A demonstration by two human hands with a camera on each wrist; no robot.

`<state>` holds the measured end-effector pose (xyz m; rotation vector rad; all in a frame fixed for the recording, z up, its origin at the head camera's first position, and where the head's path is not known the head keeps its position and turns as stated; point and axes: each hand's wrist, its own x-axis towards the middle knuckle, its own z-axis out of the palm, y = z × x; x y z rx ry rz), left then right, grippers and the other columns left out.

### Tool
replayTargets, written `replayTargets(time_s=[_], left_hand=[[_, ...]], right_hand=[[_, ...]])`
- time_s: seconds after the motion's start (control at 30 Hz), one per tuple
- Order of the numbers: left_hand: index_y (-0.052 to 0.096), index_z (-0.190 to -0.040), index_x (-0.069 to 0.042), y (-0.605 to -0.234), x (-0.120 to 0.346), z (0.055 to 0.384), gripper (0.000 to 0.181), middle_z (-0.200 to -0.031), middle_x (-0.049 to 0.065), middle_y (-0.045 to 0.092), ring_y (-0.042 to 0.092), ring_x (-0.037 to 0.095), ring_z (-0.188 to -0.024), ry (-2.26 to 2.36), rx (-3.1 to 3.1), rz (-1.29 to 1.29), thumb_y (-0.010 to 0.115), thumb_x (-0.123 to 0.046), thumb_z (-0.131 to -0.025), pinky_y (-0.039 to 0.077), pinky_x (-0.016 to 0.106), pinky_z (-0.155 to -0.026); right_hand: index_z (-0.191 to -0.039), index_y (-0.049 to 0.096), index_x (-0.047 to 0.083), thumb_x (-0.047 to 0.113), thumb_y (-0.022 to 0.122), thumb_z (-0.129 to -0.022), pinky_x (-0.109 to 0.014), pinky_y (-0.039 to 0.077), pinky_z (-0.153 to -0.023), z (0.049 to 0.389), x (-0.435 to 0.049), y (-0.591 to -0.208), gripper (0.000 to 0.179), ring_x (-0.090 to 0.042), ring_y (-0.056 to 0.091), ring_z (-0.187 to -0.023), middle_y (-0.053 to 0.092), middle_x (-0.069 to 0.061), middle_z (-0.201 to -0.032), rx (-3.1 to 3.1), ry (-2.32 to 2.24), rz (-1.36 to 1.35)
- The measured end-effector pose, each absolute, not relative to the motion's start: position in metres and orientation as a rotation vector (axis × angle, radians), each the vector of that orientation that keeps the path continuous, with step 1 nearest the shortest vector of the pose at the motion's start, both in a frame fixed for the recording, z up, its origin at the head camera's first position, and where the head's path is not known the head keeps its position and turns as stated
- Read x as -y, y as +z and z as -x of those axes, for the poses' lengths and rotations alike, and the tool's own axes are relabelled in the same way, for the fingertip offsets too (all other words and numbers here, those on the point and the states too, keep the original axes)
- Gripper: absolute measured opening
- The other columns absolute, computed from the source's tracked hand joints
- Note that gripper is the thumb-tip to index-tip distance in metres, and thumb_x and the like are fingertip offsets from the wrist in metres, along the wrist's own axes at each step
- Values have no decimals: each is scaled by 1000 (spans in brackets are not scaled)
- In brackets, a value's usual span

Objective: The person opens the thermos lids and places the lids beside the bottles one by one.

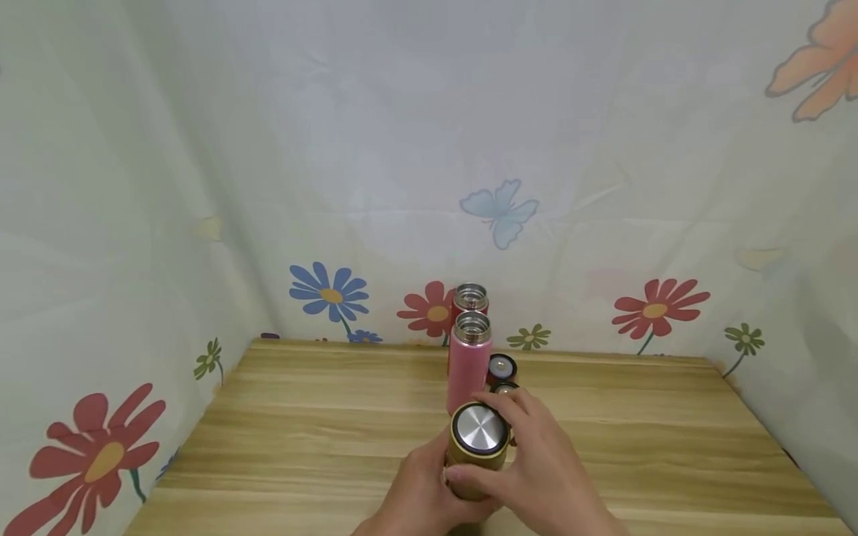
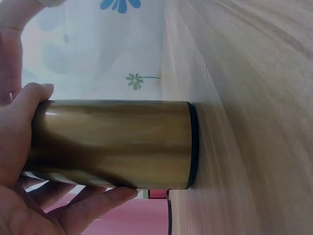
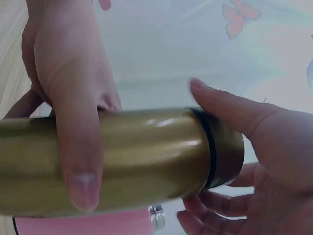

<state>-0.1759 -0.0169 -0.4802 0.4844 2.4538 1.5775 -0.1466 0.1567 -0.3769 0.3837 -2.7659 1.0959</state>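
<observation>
A gold thermos bottle [image 1: 472, 463] stands upright on the wooden table, its gold lid with a shiny silver top [image 1: 480, 427] in place. My left hand [image 1: 418, 484] grips the bottle's body, thumb on one side and fingers on the other. Around the lid is my right hand [image 1: 550, 461]; in the right wrist view its thumb stands off the bottle and its fingers lie loosely by the lid's far side. Just behind is a lidless pink thermos bottle [image 1: 468, 368], which partly hides a lidless red one [image 1: 471, 298].
To the right of the pink and red bottles two lids [image 1: 501, 368] lie with their insides up, the nearer one partly covered by my right hand. The wooden table [image 1: 322, 417] meets a flower-print cloth [image 1: 389, 186] at its back and sides.
</observation>
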Motion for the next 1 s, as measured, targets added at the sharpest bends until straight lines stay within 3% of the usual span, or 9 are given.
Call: replayTargets(time_s=[0.13,0.37,0.6,1.0], left_hand=[[51,-139,-47,-482,20,174,77,-130,-24,64,62,1,-114,1535,-2501,-504,90,-56,-73,51,34,-105],[51,-138,-50,-482,23,175,75,-128,-25,65,62,1,-111,1526,-2446,-466,91,-50,-74,47,48,-111],[51,-138,-49,-481,21,176,75,-127,-25,66,62,-1,-111,1475,-2526,-513,91,-52,-73,49,41,-109],[54,-134,-49,-476,19,179,72,-125,-25,68,63,1,-109,1470,-2486,-465,91,-52,-73,47,52,-110]], right_hand=[[-132,68,26,58,93,-65,-39,55,-87,141,-148,-378,78,-13,57,-106,61,6,-116,2718,962,-358],[-130,71,21,51,95,-66,-40,57,-86,137,-141,-382,75,-14,59,-106,63,3,-118,2674,873,-342],[-133,70,23,53,95,-65,-41,57,-87,139,-141,-378,78,-17,60,-106,64,0,-119,2714,903,-313],[-137,67,24,54,94,-67,-52,55,-97,139,-144,-376,81,-25,63,-119,67,-5,-134,2726,934,-312]])
